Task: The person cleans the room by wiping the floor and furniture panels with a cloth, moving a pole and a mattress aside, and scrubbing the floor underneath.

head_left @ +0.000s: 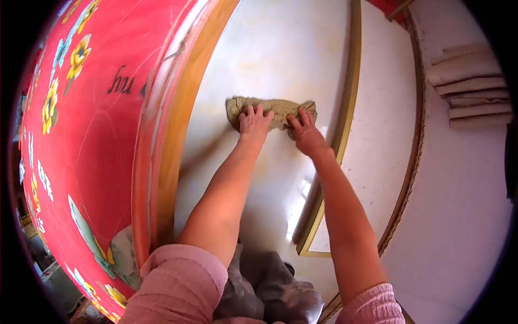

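Observation:
A crumpled olive-brown cloth (pixel 279 110) is spread crosswise over a glossy, pale tiled surface (pixel 275 48). My left hand (pixel 255 122) grips the cloth near its left part, fingers bent into the folds. On the cloth's right end, my right hand (pixel 306 134) has its fingertips dug into the fabric. The thumbs and the underside of the cloth are partly hidden. Both arms reach forward from pink sleeves.
To the left stands a bed-like block with a red flowered cover (pixel 108 135) and a wooden edge (pixel 186 108). Along the right runs a raised gold-coloured edging (pixel 345 97) beside a white panel (pixel 377 108). Folded beige fabric (pixel 472 89) lies stacked at the far right.

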The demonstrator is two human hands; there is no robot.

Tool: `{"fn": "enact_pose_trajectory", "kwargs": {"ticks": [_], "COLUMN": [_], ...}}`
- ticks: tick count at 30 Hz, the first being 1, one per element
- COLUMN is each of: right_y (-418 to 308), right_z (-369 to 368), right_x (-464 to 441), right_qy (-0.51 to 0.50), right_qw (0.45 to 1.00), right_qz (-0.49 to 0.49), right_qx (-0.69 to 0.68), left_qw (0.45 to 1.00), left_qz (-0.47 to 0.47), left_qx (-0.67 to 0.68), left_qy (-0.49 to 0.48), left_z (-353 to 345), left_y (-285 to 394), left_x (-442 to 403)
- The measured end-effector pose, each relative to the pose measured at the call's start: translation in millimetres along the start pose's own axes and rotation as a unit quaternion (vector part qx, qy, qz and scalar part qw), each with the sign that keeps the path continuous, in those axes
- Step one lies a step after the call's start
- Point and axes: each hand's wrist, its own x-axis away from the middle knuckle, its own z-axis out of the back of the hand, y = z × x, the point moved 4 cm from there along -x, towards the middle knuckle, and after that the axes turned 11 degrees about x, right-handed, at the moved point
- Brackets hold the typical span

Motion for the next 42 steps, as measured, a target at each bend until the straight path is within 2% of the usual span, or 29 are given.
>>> {"fn": "enact_pose_trajectory", "kwargs": {"ticks": [3, 6, 7, 8, 9, 10, 11, 13, 16, 19, 20, 22, 23, 24, 25, 27, 28, 29, 30, 31, 33, 35, 37, 40, 42], "right_y": [-24, -29, -32, -36, -41, -46, -51, -63, -89, -122, -123, -141, -147, -144, -137, -118, -108, -102, -95, -80, -64, -61, -58, -58, -63], "right_z": [-3, -15, -18, -20, -23, -26, -30, -47, -76, -106, -168, -141, -130, -134, -135, -133, -131, -83, -59, -63, -18, 28, 32, -16, -38], "right_x": [9, 43, 61, 82, 104, 123, 143, 183, 238, 286, 299, 320, 326, 327, 323, 307, 296, 289, 278, 257, 222, 196, 170, 148, 144], "right_qy": [-0.006, -0.023, -0.033, 0.003, -0.016, -0.034, -0.051, -0.018, -0.022, -0.027, 0.021, -0.009, -0.023, -0.063, -0.123, -0.239, -0.191, -0.174, -0.154, 0.007, 0.096, 0.117, 0.158, 0.145, 0.178], "right_qw": [0.997, 0.995, 0.994, 0.994, 0.993, 0.992, 0.990, 0.988, 0.992, 0.997, 0.997, 0.999, 0.997, 0.988, 0.961, 0.860, 0.859, 0.857, 0.844, 0.908, 0.952, 0.972, 0.981, 0.988, 0.983], "right_qz": [-0.029, -0.037, -0.045, -0.058, -0.058, -0.060, -0.063, -0.051, -0.036, -0.007, -0.071, 0.002, 0.040, 0.019, 0.011, -0.004, -0.036, -0.072, -0.119, -0.074, -0.062, -0.083, -0.070, -0.037, -0.049], "right_qx": [0.073, 0.091, 0.091, 0.088, 0.096, 0.105, 0.113, 0.147, 0.121, 0.068, 0.009, -0.041, -0.067, -0.137, -0.247, -0.451, -0.473, -0.480, -0.500, -0.412, -0.283, -0.187, -0.087, 0.045, 0.010], "left_qw": [0.999, 0.998, 0.997, 0.995, 0.994, 0.990, 0.987, 0.979, 0.962, 0.937, 0.935, 0.933, 0.910, 0.884, 0.855, 0.874, 0.907, 0.932, 0.956, 0.971, 0.974, 0.979, 0.985, 0.991, 0.990], "left_qz": [-0.031, -0.054, -0.068, -0.083, -0.098, -0.086, -0.102, -0.134, -0.165, -0.181, -0.185, -0.187, -0.209, -0.231, -0.251, -0.192, -0.163, -0.131, -0.154, -0.176, -0.218, -0.202, -0.171, -0.129, -0.132], "left_qx": [-0.011, -0.033, -0.040, -0.047, -0.054, -0.041, -0.055, -0.086, -0.134, -0.183, -0.174, -0.159, -0.165, -0.169, -0.171, -0.091, -0.026, 0.040, 0.053, 0.063, 0.063, 0.017, -0.015, -0.005, -0.006], "left_qy": [0.032, 0.015, 0.004, -0.007, -0.019, -0.101, -0.112, -0.128, -0.170, -0.236, -0.246, -0.264, -0.317, -0.369, -0.419, -0.438, -0.388, -0.336, -0.244, -0.150, -0.011, 0.026, 0.033, -0.035, -0.044], "left_z": [-13, -41, -48, -56, -62, -59, -66, -84, -118, -144, -152, -160, -162, -162, -149, -109, -80, -57, -41, -25, 8, 26, 25, 6, -8], "left_y": [4, 12, 18, 23, 30, 39, 45, 51, 50, 45, 42, 30, 24, 21, 23, 27, 29, 28, 26, 24, 29, 27, 22, 15, 19], "left_x": [24, 53, 68, 82, 97, 116, 131, 158, 195, 236, 250, 272, 274, 273, 269, 248, 235, 224, 209, 196, 176, 150, 134, 117, 107]}}
